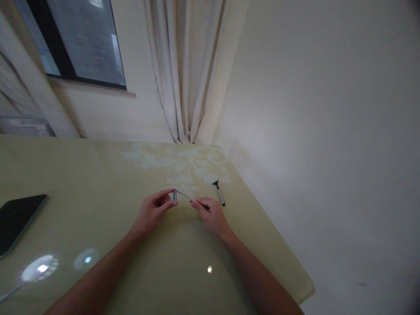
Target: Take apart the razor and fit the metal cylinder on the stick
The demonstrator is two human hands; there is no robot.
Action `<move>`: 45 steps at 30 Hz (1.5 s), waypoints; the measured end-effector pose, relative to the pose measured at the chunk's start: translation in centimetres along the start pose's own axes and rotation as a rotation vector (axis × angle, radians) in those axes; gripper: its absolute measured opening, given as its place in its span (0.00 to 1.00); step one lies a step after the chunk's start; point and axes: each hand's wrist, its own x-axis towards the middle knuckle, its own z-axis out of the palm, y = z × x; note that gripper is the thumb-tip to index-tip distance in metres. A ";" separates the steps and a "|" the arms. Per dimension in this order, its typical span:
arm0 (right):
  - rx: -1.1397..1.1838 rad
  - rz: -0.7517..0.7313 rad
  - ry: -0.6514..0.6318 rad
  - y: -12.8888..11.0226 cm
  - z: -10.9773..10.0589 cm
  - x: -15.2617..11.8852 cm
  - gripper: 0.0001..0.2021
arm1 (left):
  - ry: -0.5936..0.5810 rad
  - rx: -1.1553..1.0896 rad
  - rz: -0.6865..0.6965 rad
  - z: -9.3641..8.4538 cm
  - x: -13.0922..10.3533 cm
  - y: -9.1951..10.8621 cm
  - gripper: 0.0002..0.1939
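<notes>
Between the thumb and fingers of my left hand (156, 209) is a small green-and-dark piece (175, 195), held upright; it looks like a razor cartridge, though it is too small to be sure. My right hand (210, 213) pinches a thin pale stick (187, 195), perhaps a small brush, whose far end reaches to the top of the small piece. Just beyond my right hand, a razor (219, 194) with a black head and grey handle lies on the table.
The pale green glossy table (82, 183) has its right edge running diagonally beside a wall. A black tablet (18, 221) lies at the far left. A white cable (12, 292) is at the lower left. Curtains (188, 65) hang behind the table.
</notes>
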 end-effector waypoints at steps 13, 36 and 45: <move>-0.020 -0.016 -0.023 -0.1 0.0 0.0 0.18 | 0.009 -0.020 -0.001 0.0 0.0 0.1 0.24; 0.015 -0.022 -0.093 0.3 -0.8 0.1 0.17 | 0.016 -0.052 -0.003 -0.1 0.0 0.3 0.24; 0.021 -0.028 -0.112 0.4 -0.9 0.1 0.17 | 0.017 -0.073 -0.006 0.0 0.1 0.3 0.24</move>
